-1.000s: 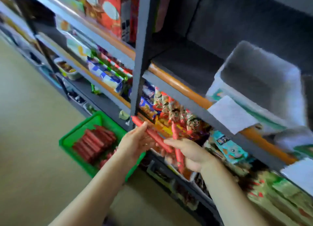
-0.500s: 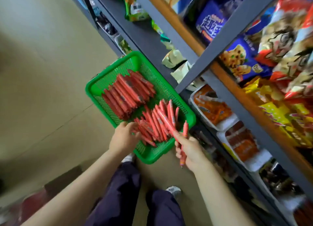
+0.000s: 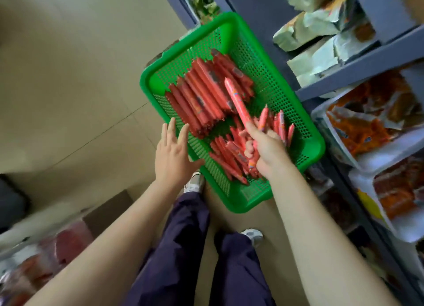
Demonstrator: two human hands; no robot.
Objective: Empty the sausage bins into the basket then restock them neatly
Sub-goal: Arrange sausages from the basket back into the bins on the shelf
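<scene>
- Green basket sits on the floor against the foot of the shelving unit; it is the landmark below.
- Change vs a second ago: view was up at shelf height with both hands carrying sausages; now it looks straight down into the basket and the hands are over it. Half a second ago the left hand was down at the near-left rim; now it is lifted and spread.
- Right hand: grip closed around one long sausage, which slants up over the basket's middle. A few more small sausages seem bunched in the same fist; blur, so count unclear.
- Left hand: grip wide, fingers splayed, holding nothing, hovering at the basket's near-left rim.
- In the basket: neat stack of long sausages at the far-left part, loose pile of shorter ones at the near-right part.
- White bins of orange packets sit on the low shelf just right of the basket; cannot tell whether these are the sausage bins.
- Read: still the emptying stage, another handful about to land. Restock not started as far as visible.
- Risk: long sausage is held by one end and could tip onto the tidy stack.
</scene>
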